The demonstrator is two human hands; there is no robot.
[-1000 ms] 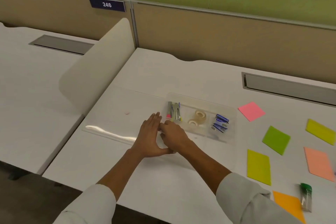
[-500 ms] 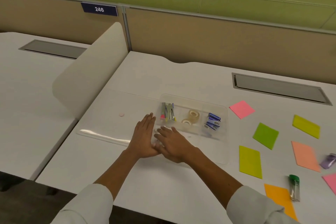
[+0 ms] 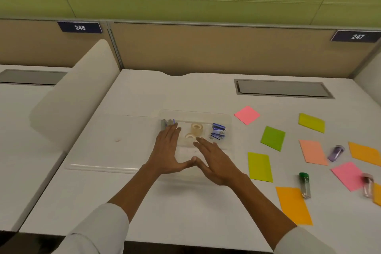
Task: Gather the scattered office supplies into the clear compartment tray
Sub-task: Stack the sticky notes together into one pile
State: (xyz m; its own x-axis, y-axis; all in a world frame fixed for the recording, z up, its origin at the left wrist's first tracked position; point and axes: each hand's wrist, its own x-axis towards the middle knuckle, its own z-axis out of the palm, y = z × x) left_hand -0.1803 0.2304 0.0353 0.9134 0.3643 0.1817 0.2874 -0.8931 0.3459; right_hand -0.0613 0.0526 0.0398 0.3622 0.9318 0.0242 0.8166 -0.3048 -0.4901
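The clear compartment tray point(image 3: 227, 118) lies mid-desk. Its back row holds staplers point(image 3: 169, 122) on the left, two tape rolls point(image 3: 195, 130) in the middle and blue staple boxes point(image 3: 218, 133) on the right. My left hand point(image 3: 168, 151) lies flat with straight fingers over the tray's left part, fingertips at the staplers. My right hand point(image 3: 214, 160) lies flat over the tray's front middle, its fingers pointing up-left. The two thumbs touch. Neither hand holds anything. Coloured sticky-note pads, among them a pink pad point(image 3: 247, 115) and a green pad point(image 3: 273, 137), lie scattered to the right.
Small vials lie among the pads: green-capped point(image 3: 304, 184), purple point(image 3: 336, 152), pink point(image 3: 367, 184). A clear lid point(image 3: 103, 142) lies flat left of the tray. A white divider point(image 3: 76, 90) stands at left. A cable hatch point(image 3: 282, 88) sits at the back.
My hands have spread apart and moved further over the tray, so that only the thumbs meet. The camera has swung right, which brings more pads and vials into view.
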